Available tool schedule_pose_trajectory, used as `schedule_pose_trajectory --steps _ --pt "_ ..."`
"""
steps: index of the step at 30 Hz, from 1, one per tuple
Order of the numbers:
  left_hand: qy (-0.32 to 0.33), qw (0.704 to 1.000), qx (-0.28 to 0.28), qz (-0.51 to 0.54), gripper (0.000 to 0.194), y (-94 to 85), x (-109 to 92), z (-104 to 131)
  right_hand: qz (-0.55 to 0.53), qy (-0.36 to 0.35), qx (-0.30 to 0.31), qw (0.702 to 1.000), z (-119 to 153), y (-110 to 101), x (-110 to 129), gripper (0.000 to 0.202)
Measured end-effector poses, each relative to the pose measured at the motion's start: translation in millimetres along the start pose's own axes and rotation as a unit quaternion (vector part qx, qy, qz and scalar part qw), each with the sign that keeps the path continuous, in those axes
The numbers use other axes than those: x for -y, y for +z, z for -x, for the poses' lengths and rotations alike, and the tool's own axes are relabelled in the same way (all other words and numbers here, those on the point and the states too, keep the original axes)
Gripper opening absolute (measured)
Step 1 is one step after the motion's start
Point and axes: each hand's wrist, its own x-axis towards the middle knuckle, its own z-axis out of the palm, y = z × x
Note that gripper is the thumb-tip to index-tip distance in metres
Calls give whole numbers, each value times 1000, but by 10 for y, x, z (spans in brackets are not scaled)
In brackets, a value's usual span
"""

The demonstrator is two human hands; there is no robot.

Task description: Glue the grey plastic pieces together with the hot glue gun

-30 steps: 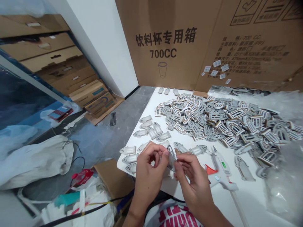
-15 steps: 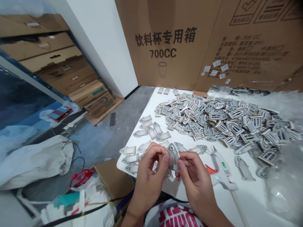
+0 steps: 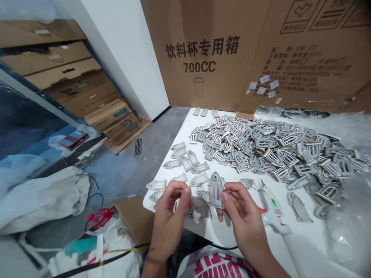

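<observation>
An arch-shaped grey piece (image 3: 215,192) with a clear middle stands upright over the near part of the white table, its right edge pinched by my right hand (image 3: 243,210). To its left, apart from it, my left hand (image 3: 173,216) has thumb and fingertips pressed together; whatever they may hold is too small to make out. Similar pieces, such as one (image 3: 199,179) lying behind my hands, are spread over the table's left part. The white glue gun (image 3: 272,212) lies to the right of my right hand.
A large heap of window-shaped pieces (image 3: 261,146) covers the table's back and right. Behind it stands a big cardboard box (image 3: 203,23). Plastic bags (image 3: 348,220) lie at the right edge. Left of the table (image 3: 174,135) are stacked cartons (image 3: 113,116) and a litter-filled box (image 3: 135,216).
My left hand has moved left, away from the grey piece. The piece stays in my right hand and now faces the camera more fully.
</observation>
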Motion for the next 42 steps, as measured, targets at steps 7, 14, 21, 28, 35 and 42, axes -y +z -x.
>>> schedule_pose_trajectory --steps 7,14,21,28,35,42 --pt "164 970 60 -171 9 141 -30 101 -5 14 -35 999 19 51 65 24" --pt "222 946 75 -222 12 194 -3 133 26 -31 -2 999 36 -8 -24 13" --pt "235 940 52 -243 18 231 44 165 59 -54 -22 997 61 -7 -99 12" --pt "139 979 20 -145 14 217 105 120 61 -26 -27 997 -87 -51 -37 24" --pt "-57 955 -164 243 42 -164 141 40 124 -31 -68 989 -704 -366 571 46" --pt "-65 934 -249 248 56 -513 207 37 275 -108 35 955 -2041 -257 686 26"
